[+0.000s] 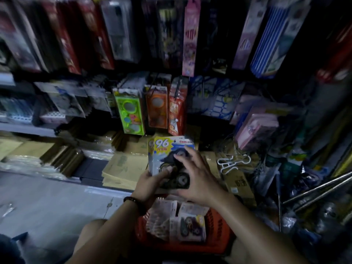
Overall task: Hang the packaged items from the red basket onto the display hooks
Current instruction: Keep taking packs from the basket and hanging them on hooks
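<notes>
Upper hanging packs (118, 29) blurred, cut by top edge; red basket (219, 231) partly hidden behind forearms (114, 225)

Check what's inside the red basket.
The red basket holds more carded packs, loosely stacked. Its floor is hidden under them; the held pack, left hand and right hand cover its far end.
</notes>
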`<state>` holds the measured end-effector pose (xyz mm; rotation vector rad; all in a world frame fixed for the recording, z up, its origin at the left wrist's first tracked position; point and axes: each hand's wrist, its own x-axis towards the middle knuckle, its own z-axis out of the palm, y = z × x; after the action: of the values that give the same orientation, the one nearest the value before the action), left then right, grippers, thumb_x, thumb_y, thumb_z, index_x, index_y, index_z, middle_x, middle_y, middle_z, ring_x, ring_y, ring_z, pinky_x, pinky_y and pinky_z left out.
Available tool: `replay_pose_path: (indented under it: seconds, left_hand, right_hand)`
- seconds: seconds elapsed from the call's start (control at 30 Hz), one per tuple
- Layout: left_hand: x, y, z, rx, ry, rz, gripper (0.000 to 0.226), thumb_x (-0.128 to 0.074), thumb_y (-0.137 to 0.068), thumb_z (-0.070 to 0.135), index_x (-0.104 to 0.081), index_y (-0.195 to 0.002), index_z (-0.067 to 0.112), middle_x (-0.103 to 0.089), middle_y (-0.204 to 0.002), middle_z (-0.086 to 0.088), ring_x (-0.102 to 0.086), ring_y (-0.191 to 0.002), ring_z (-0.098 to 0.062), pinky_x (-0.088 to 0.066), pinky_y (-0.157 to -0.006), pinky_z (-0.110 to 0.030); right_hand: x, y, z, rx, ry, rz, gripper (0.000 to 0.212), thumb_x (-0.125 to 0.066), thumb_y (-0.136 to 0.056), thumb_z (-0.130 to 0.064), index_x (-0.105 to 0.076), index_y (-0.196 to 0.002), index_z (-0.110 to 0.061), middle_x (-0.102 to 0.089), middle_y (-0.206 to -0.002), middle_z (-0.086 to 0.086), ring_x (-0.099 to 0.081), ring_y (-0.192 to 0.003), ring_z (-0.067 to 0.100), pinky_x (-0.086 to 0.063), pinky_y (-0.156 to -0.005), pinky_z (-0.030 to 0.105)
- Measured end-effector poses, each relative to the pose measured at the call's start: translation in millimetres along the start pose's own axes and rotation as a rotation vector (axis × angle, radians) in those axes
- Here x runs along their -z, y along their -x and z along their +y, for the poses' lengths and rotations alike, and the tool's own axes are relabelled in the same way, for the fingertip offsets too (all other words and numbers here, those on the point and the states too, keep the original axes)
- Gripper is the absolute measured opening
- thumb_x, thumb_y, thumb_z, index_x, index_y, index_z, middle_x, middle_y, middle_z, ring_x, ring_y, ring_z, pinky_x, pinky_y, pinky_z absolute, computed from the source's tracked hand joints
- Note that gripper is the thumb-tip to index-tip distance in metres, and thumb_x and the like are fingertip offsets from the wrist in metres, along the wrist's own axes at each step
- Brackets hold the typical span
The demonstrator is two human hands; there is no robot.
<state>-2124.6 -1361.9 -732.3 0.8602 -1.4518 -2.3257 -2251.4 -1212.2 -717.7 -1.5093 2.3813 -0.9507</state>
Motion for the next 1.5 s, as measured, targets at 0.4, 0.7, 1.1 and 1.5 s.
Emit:
replay_pose_path:
  seconds: [0.4, 0.7, 1.1, 1.5]
  left_hand:
    - [-34, 26, 133, -0.356, -0.172, -0.052, 0.044, -0.084, -0.083, 0.02, -0.074, -0.125, 0.01, -0.08, -0.118, -0.014, -0.076, -0.114, -0.035, -0.058, -0.103, -0.061]
    - [-46, 49, 232, -0.424, -0.048, -0.004, 0.034, -0.062, -0.106, 0.032, -0.071, -0.13, 0.01, -0.078, -0.122, -0.02, -0.074, -0.115, -0.044, -0.058, -0.098, -0.066]
    - [-17, 54, 354, -0.732, -0.186, 0.196, 0.019, -0.072, -0.1, 0.026, -0.074, -0.117, 0.017, -0.083, -0.106, -0.004, -0.08, -0.099, -0.027, -0.066, -0.076, -0.042]
    - [16, 36, 439, -1.082, -0.105, 0.473, 0.031, -0.078, -0.077, 0.063, -0.074, -0.099, 0.041, -0.08, -0.104, 0.0, -0.078, -0.1, -0.025, -0.064, -0.088, -0.058]
  right_hand:
    - [121, -50, -71, 0.228, 0.289, 0.147, 0.11, -0.08, -0.066, -0.066, -0.031, -0.159, -0.037, -0.015, -0.165, -0.01, -0.021, -0.15, 0.019, -0.03, -0.123, 0.045]
    - [194, -103, -119, 0.314, 0.322, 0.29, 0.113, -0.084, -0.058, -0.067, -0.039, -0.156, -0.032, -0.029, -0.152, -0.01, -0.032, -0.14, 0.017, -0.032, -0.12, 0.036]
    - [243, -182, -187, 0.399, 0.375, 0.363, 0.109, -0.08, -0.057, -0.07, -0.044, -0.154, -0.035, -0.029, -0.155, -0.009, -0.03, -0.143, 0.021, -0.027, -0.121, 0.036]
    - [304, -257, -240, 0.313, 0.652, 0.484, 0.098, -0.084, -0.073, -0.056, -0.038, -0.156, -0.034, -0.015, -0.169, 0.003, -0.012, -0.15, 0.027, -0.03, -0.123, 0.047]
